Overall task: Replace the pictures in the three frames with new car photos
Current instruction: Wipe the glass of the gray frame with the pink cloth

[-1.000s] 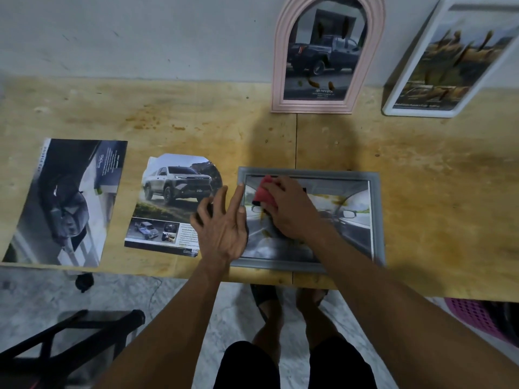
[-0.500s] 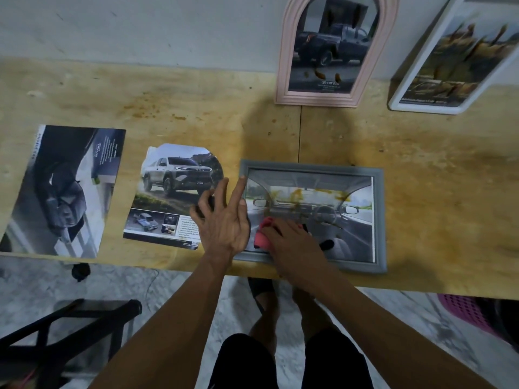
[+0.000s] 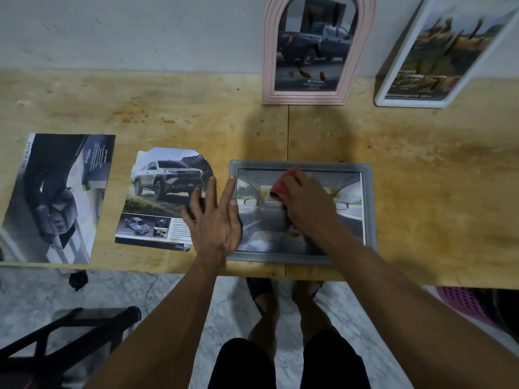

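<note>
A grey rectangular frame [image 3: 368, 209] lies flat near the table's front edge, with a car-interior photo behind its glass. My right hand [image 3: 304, 202] presses a red cloth [image 3: 282, 183] on the upper middle of the glass. My left hand [image 3: 214, 217] rests flat with spread fingers on the frame's left edge. A pink arched frame [image 3: 269, 60] with a dark pickup photo leans on the wall. A white frame [image 3: 393, 91] leans at the far right. Left of the grey frame lies a cut-out photo of a silver pickup [image 3: 165, 183].
A dark car brochure page [image 3: 56, 192] lies at the table's left. The wooden table [image 3: 435, 178] ends just below the grey frame. A black stool [image 3: 70, 332] stands on the floor at the lower left, a pink basket [image 3: 463, 301] at the lower right.
My right hand has slid the red cloth from the lower left of the glass up to its upper middle. My left hand has stayed on the frame's left edge.
</note>
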